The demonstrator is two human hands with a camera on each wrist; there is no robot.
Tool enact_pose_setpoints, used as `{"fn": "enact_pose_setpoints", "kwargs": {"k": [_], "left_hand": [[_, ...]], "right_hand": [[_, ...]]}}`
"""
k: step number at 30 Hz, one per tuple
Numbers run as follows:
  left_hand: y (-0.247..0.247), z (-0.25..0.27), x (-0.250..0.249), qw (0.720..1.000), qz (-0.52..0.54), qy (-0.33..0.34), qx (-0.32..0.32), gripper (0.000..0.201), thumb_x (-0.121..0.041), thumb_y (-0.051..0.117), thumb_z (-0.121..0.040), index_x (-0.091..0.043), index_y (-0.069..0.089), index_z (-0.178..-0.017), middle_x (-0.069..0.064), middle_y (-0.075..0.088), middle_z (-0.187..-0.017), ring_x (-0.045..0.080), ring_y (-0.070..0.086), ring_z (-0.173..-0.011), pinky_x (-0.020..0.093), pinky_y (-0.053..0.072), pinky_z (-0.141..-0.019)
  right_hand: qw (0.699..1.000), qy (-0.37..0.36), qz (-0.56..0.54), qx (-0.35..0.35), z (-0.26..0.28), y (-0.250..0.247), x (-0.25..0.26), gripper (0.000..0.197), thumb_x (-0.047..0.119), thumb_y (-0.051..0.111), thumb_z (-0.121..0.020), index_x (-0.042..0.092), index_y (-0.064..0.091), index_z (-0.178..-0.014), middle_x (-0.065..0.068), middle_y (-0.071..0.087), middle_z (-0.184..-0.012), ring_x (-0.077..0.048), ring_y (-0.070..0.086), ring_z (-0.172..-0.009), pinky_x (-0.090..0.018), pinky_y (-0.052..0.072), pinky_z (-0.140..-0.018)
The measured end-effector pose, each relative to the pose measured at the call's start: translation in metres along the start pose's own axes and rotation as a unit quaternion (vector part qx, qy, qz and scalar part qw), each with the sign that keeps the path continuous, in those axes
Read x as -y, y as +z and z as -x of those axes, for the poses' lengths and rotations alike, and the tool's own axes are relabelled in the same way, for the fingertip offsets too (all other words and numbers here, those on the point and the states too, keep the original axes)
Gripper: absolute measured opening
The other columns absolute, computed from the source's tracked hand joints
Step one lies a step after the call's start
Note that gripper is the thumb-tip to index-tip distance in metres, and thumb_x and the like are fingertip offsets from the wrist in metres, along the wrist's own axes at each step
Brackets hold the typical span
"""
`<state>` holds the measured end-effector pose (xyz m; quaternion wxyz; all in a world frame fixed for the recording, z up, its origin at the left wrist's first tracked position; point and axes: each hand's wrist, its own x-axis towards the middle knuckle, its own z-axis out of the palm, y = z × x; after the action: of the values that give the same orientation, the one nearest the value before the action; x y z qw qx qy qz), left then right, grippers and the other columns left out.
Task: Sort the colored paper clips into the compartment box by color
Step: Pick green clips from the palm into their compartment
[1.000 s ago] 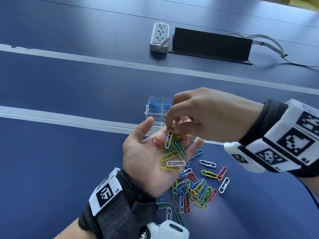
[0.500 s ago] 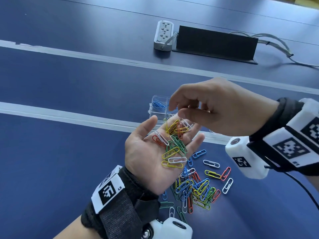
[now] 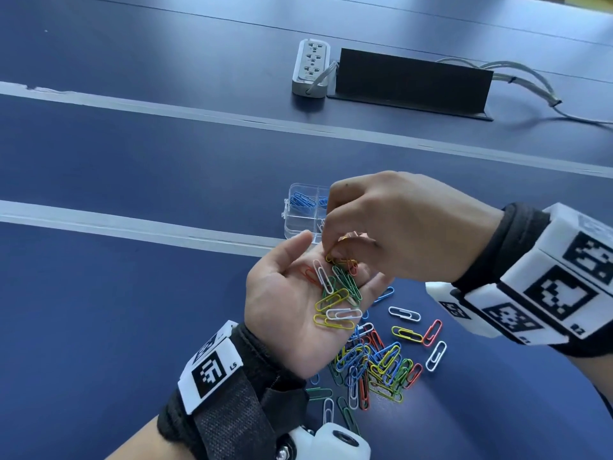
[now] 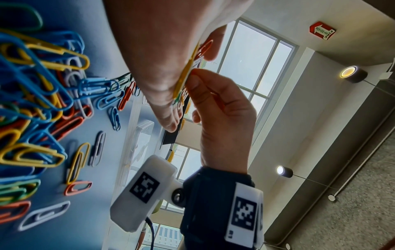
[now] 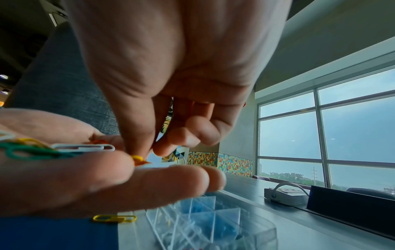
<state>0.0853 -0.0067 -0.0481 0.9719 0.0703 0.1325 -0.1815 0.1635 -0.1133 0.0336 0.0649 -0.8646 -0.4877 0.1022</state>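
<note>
My left hand [image 3: 282, 303] lies palm up above the table, fingers nearly straight. Several paper clips [image 3: 336, 302] rest on it: yellow, green, white and red. My right hand [image 3: 335, 252] reaches down over the left fingers, and its thumb and forefinger pinch a yellow clip [image 5: 136, 158] lying there. The clear compartment box [image 3: 300, 224] stands just beyond both hands, partly hidden by the right hand, with blue clips [image 3: 300, 200] in its far-left cell. A mixed pile of clips [image 3: 374, 366] lies on the blue table below the left hand.
Loose clips [image 3: 418, 333] are scattered right of the pile, and a yellow one [image 5: 114, 218] lies by the box. A white power strip [image 3: 311, 68], a black panel [image 3: 411, 81] and grey cables [image 3: 530, 84] sit at the far side.
My right hand lifted from the palm toward the box half a second ago, then came back down onto the clips at the left fingers. The left hand stayed palm up.
</note>
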Motion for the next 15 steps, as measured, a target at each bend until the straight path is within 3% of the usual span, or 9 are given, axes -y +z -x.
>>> {"fn": "enact_pose_setpoints", "kwargs": {"k": [3,6,8,11,15], "left_hand": [[-0.001,0.0,0.0,1.0,-0.003,0.0,-0.001,0.04,-0.035,0.034,-0.086,-0.006,0.052,-0.106,0.015,0.045,-0.112,0.026,0.035,-0.114,0.051,0.035,-0.104],[-0.001,-0.001,-0.002,1.0,-0.01,0.008,0.0,0.047,-0.034,0.036,-0.085,-0.001,0.059,-0.11,0.019,0.055,-0.111,0.031,0.053,-0.101,0.054,0.039,-0.099],[-0.002,-0.001,-0.002,1.0,-0.003,0.015,0.011,0.051,-0.033,0.036,-0.086,0.002,0.06,-0.114,0.02,0.06,-0.111,0.033,0.058,-0.1,0.056,0.037,-0.1],[-0.003,0.0,-0.002,1.0,-0.003,0.016,0.02,0.054,-0.033,0.035,-0.086,0.004,0.062,-0.115,0.02,0.062,-0.112,0.033,0.06,-0.101,0.054,0.036,-0.103],[-0.002,0.0,-0.003,1.0,-0.015,0.015,0.013,0.06,-0.036,0.032,-0.087,0.005,0.053,-0.126,0.021,0.05,-0.127,0.034,0.049,-0.115,0.052,0.034,-0.106]], "right_hand": [[1.0,-0.012,0.0,-0.006,0.001,0.001,-0.002,0.023,0.034,0.045,-0.08,0.026,0.067,-0.084,0.007,0.057,-0.086,-0.02,0.054,-0.07,-0.038,0.05,-0.06],[0.995,-0.02,-0.078,-0.065,0.002,0.002,-0.008,0.012,0.021,0.052,-0.079,0.016,0.063,-0.082,0.007,0.056,-0.073,-0.009,0.045,-0.059,-0.018,0.043,-0.058],[0.977,0.01,-0.176,-0.121,0.005,0.001,-0.012,0.006,0.013,0.054,-0.076,0.013,0.059,-0.08,0.004,0.059,-0.065,-0.013,0.048,-0.056,-0.011,0.039,-0.054],[0.963,0.039,-0.231,-0.132,0.009,0.004,-0.016,0.015,0.01,0.05,-0.077,0.024,0.052,-0.084,0.003,0.061,-0.066,-0.016,0.052,-0.057,-0.016,0.042,-0.053],[0.99,0.022,-0.122,-0.068,0.015,0.013,-0.019,0.025,0.011,0.045,-0.078,0.019,0.068,-0.087,0.004,0.061,-0.073,-0.01,0.047,-0.058,-0.017,0.038,-0.058]]}}
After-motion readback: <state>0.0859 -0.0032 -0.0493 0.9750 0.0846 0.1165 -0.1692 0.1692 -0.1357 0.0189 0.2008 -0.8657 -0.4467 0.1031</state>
